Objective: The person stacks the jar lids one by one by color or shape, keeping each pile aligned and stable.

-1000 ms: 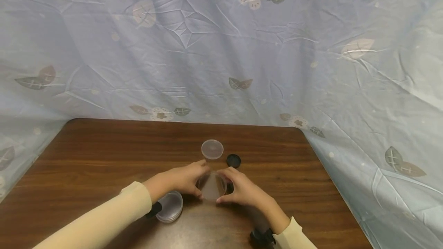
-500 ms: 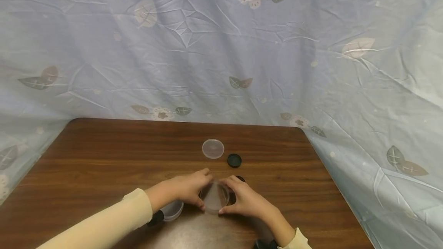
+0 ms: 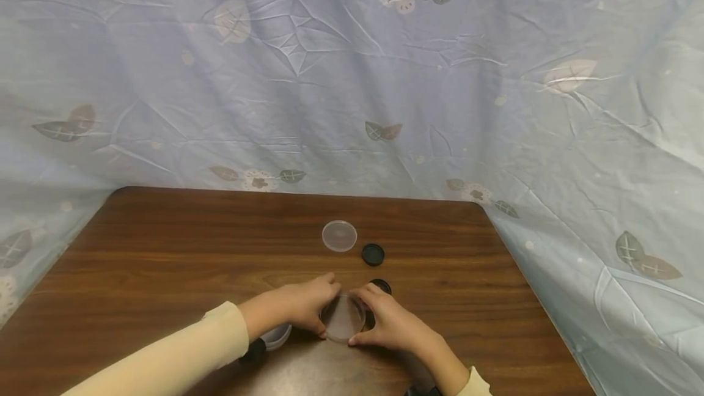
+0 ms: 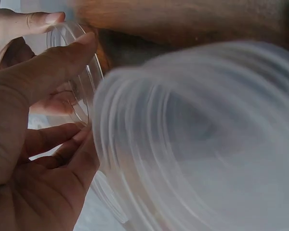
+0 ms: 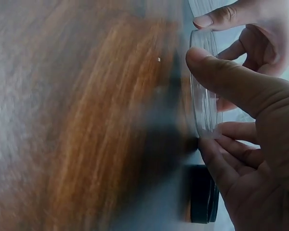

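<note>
A clear petri dish is between my two hands, low over the table. My left hand grips its left rim, thumb on the near side and fingers on the far side. On the opposite rim, my right hand holds it the same way. Both wrist views show the dish edge-on, pinched between thumbs and fingertips. Beside my left hand stands a stack of clear dishes, partly hidden by that hand and wrist in the head view. A round black container sits just beyond my right fingers.
Farther back on the brown wooden table lies a single clear dish or lid. A round black lid is a little nearer and to its right. Patterned light-blue cloth hangs behind and along the sides.
Both hands have drawn the petri dish slightly toward me and to the right. The black container has come into sight past my right fingers, while more of the dish stack is covered.
</note>
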### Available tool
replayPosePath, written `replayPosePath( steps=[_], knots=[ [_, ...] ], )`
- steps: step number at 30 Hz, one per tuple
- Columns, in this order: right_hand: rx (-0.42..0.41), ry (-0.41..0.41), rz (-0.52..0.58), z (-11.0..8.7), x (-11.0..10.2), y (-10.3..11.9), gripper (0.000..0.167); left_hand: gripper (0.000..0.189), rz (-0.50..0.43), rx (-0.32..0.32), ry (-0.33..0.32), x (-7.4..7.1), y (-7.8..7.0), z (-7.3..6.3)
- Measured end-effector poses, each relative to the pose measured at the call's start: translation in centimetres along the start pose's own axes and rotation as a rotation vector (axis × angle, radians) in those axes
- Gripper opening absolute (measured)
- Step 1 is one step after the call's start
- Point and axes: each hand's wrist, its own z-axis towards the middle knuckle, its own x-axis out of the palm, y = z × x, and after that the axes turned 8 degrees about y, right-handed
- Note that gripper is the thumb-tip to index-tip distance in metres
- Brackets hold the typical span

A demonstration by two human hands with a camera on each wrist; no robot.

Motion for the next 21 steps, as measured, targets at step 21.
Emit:
replayPosePath(
  steps=[21],
  knots=[
    [0.053, 0.006, -0.024, -0.01, 0.41, 0.7, 0.085, 0.078, 0.0, -0.014, -0.016, 0.42, 0.05, -0.36]
  ],
)
